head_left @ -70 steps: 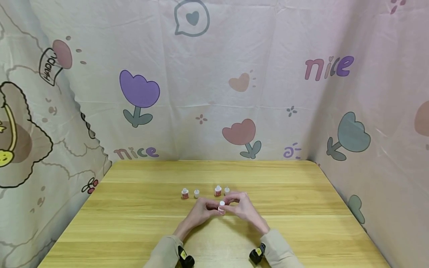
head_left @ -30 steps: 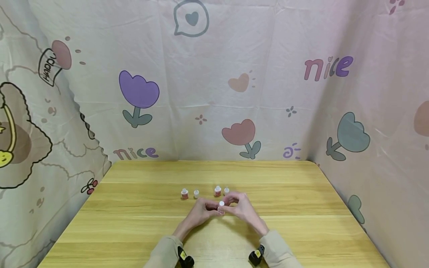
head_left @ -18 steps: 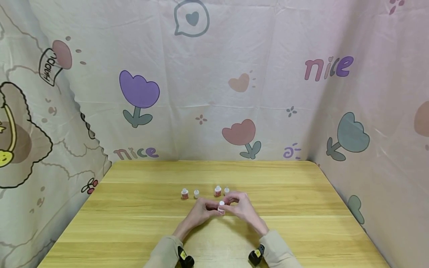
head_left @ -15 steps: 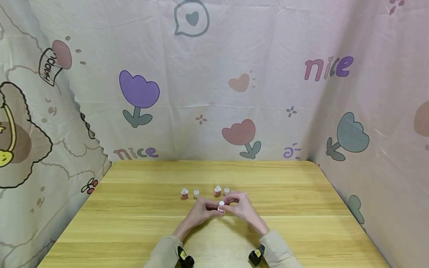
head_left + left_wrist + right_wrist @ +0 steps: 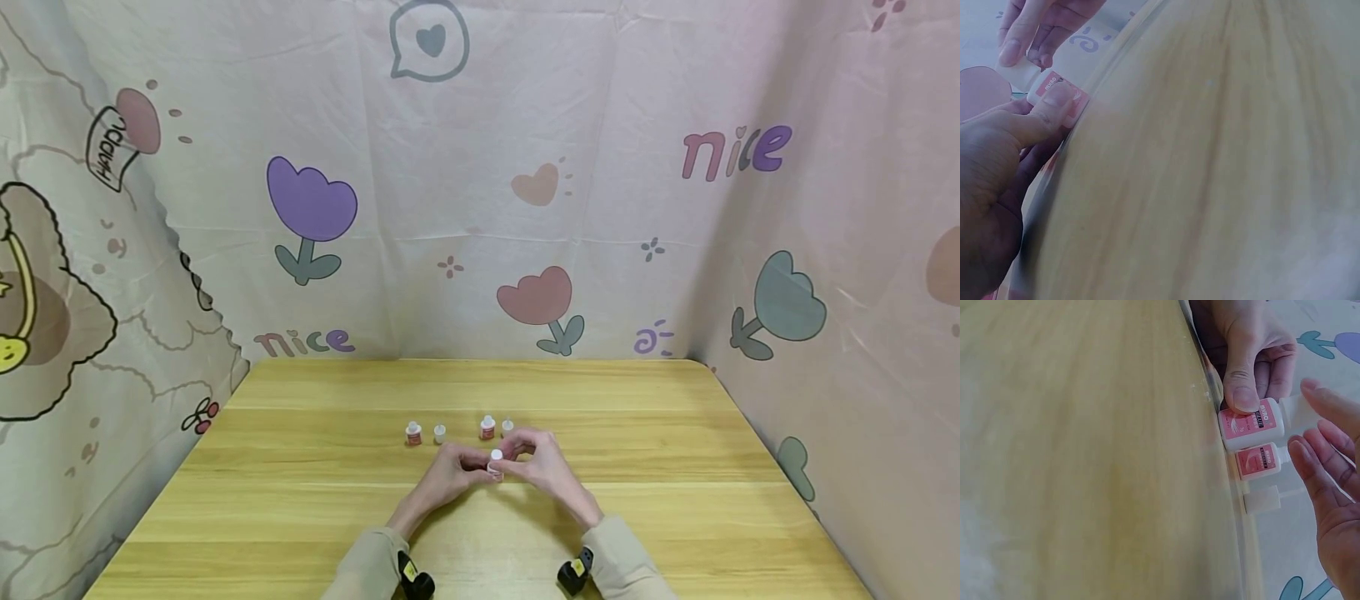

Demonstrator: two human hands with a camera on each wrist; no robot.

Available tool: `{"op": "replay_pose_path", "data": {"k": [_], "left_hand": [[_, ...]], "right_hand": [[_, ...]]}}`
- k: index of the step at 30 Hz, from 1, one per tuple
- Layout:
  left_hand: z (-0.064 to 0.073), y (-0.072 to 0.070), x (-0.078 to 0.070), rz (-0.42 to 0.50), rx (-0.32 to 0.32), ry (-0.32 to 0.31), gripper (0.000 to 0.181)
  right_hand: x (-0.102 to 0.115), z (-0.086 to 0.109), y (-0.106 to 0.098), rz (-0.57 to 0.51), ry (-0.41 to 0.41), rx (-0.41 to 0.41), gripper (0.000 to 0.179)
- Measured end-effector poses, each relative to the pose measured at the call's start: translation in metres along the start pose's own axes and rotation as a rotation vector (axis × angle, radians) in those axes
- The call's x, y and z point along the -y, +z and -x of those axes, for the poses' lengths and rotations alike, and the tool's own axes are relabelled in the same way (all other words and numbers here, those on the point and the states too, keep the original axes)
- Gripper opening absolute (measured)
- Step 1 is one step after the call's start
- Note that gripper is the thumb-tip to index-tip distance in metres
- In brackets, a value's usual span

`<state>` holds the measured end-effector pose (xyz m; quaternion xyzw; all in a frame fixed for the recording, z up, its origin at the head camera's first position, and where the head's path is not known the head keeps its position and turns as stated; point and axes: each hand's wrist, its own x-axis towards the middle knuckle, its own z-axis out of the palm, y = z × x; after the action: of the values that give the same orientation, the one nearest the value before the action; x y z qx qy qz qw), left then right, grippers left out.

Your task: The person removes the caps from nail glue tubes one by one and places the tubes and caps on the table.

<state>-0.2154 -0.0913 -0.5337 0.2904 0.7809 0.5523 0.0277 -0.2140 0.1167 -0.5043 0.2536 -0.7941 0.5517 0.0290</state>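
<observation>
In the head view my left hand [image 5: 448,473] grips the body of a small upright glue bottle [image 5: 1249,428], its thumb across the pink label. My right hand [image 5: 549,468] has thumb and fingertips at the white cap [image 5: 1297,414] on that bottle's top. Beyond the hands stand a second glue bottle [image 5: 487,429] and, beside it, a loose white cap [image 5: 507,427] with a thin stem. Farther left are a third glue bottle [image 5: 414,435] and another loose cap [image 5: 440,434]. My fingers partly hide the held bottle.
A light wood-grain table [image 5: 337,508] carries everything. Behind it and along both sides hangs a pale printed cloth [image 5: 450,208]. The uncapped bottles and loose caps form a row just past my hands.
</observation>
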Motion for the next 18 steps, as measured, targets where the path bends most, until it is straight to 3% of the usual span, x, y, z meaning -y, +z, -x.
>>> {"op": "replay_pose_path", "data": {"k": [6,18], "left_hand": [[0.001,0.001,-0.003,0.000,-0.010,-0.018,0.022],[-0.001,0.001,-0.001,-0.019,-0.012,-0.007,0.020]], "right_hand": [[0.008,0.001,0.000,0.033,0.005,0.005,0.016],[0.034,0.004,-0.008,-0.026,-0.034,0.078,0.016]]}}
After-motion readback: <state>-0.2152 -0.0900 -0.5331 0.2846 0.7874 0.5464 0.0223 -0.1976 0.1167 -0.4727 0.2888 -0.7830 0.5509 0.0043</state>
